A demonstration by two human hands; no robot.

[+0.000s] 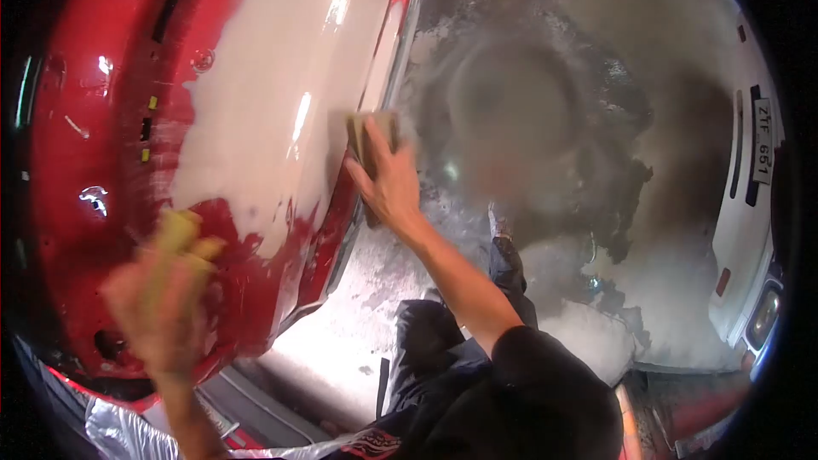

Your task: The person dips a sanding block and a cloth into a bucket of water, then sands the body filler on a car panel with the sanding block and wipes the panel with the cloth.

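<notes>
My right hand (392, 179) presses a flat olive-brown sanding block (365, 135) against the edge of a car panel. The panel is red with a broad pale beige patch (273, 77) over it. A thumb and finger lie along the block, which is slightly blurred. Over the red part at lower left, my left hand (158, 307) is wrapped round a crumpled yellow sponge (179, 234). Motion smears this hand, and whether the sponge touches the panel I cannot tell. The patch looks wet and shiny.
Wet grey concrete floor (588, 307) lies to the right, with dark stains. A white car (733, 247) with a number plate (762, 140) stands at the far right. Clear plastic sheeting (128, 434) hangs at lower left. My legs and shoe (498, 221) are below.
</notes>
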